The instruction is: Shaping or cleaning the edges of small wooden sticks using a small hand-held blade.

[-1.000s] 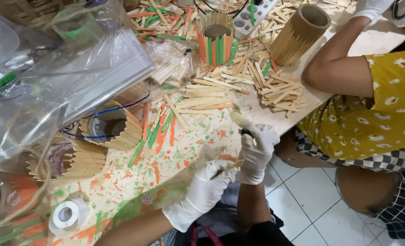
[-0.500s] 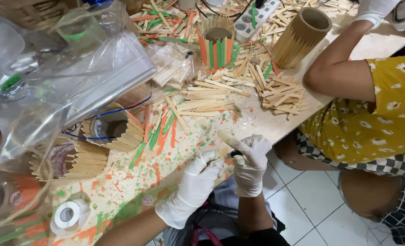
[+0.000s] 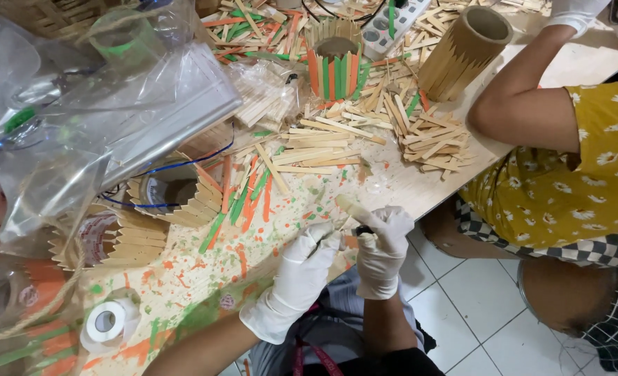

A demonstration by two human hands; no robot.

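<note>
Both my hands wear white gloves at the near edge of a paint-spattered table [image 3: 184, 278]. My right hand [image 3: 382, 247] grips a pale glue stick or brush-like tool [image 3: 351, 206] whose tip points up and left. My left hand [image 3: 307, 261] pinches a thin wooden craft stick [image 3: 337, 224] right beside that tool. The two hands touch each other. Loose plain, orange and green craft sticks [image 3: 253, 188] lie just beyond them.
Stick-covered cylinders stand at the left [image 3: 173, 191], the back middle [image 3: 333, 59] and the back right [image 3: 465, 49]. Clear plastic bags [image 3: 100, 104] pile at the left. A white tape roll [image 3: 106, 322] lies near. Another person in a yellow flowered top [image 3: 573, 174] sits right.
My two hands have shifted slightly right and down along the table edge, staying together with the tool and stick between them.
</note>
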